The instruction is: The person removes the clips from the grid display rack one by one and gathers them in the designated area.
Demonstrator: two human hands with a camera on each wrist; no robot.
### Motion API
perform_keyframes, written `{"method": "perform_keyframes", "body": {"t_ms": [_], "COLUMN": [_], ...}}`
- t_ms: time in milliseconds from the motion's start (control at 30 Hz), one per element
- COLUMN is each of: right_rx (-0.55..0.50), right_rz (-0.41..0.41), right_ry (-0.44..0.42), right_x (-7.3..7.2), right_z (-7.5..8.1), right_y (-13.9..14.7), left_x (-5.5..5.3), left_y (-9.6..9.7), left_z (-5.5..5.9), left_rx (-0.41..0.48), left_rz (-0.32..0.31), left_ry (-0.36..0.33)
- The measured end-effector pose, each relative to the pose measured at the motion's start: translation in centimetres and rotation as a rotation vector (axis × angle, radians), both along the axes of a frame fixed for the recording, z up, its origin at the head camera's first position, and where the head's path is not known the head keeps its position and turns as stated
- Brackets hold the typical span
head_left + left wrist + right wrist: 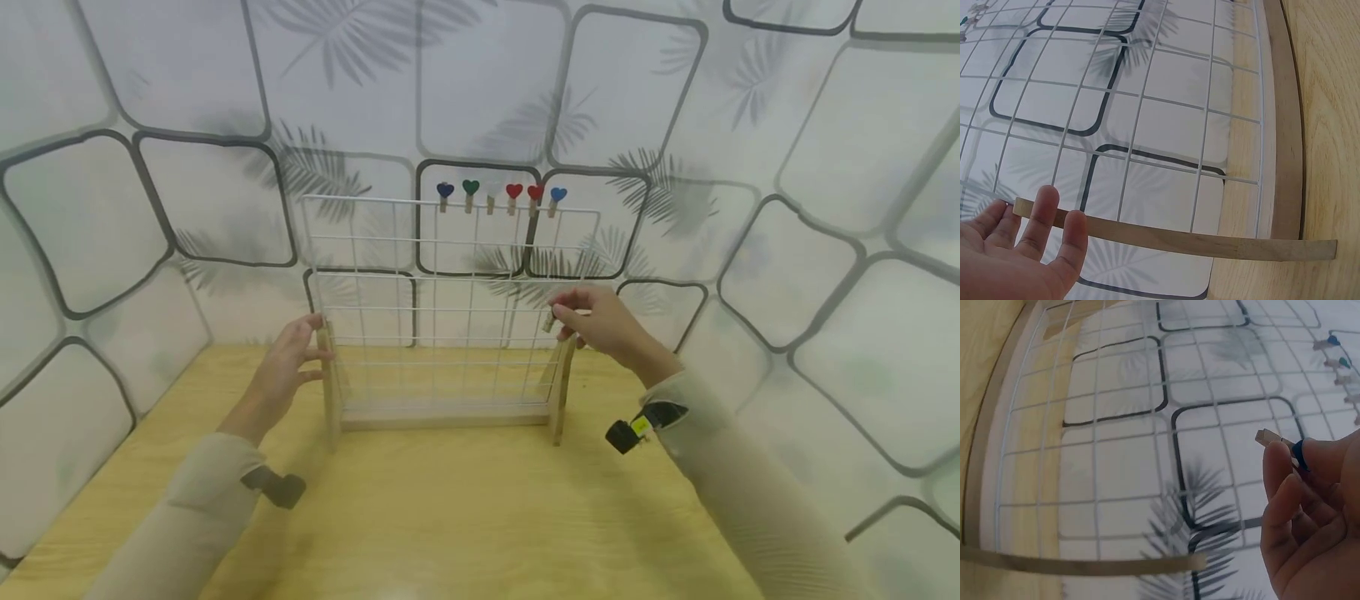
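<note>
A white wire grid rack [435,308] stands upright in a wooden base on the table. My left hand [288,358] is at its left wooden post [1166,239]. The fingers there are nearly straight and lie against the post near its upper end. On the right, my right hand [603,321] pinches a small wooden clothespin [1272,439] with a blue decoration between thumb and fingers. It is in front of the grid, close to the top of the right wooden post [561,392]. Several heart-topped clothespins [513,197] are clipped along the grid's top wire.
The light wooden table [450,508] extends in front of the rack and to both sides. Behind it hangs a pale backdrop [480,100] with rounded outlines and leaf prints. Dark wrist cameras are strapped over both beige sleeves [750,483].
</note>
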State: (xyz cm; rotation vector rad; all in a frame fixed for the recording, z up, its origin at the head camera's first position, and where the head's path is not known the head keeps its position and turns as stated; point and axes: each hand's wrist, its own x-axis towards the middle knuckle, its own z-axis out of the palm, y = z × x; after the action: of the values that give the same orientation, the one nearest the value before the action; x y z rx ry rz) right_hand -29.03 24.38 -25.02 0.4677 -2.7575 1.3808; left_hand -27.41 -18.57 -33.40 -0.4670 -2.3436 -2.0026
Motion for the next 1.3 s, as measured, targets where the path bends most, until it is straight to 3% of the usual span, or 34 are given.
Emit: {"method": "perform_keyframes", "body": {"t_ms": [500, 800, 1133, 1300], "right_rx": [-0.025, 0.008, 0.014, -0.097], "right_rz": [-0.189, -0.269, -0.322, -0.366], "right_ry": [-0.129, -0.227, -0.198, -0.275], "right_x": [1.0, 1.3, 1.4, 1.8], "right_z": [-9.8, -14.6, -18.1, -18.9], "right_y": [11.8, 16.0, 18.1, 17.9], "left_x": [0.0, -0.2, 0.0, 0.1], "left_y": [0.0, -0.1, -0.1, 0.0], "left_z": [0.0, -0.1, -0.1, -0.2], "left_rx": [0.007, 0.011, 0.008, -0.001], "left_rz": [-0.001, -0.003, 0.004, 0.004], "left_ry": [0.003, -0.005, 0.004, 0.009]}}
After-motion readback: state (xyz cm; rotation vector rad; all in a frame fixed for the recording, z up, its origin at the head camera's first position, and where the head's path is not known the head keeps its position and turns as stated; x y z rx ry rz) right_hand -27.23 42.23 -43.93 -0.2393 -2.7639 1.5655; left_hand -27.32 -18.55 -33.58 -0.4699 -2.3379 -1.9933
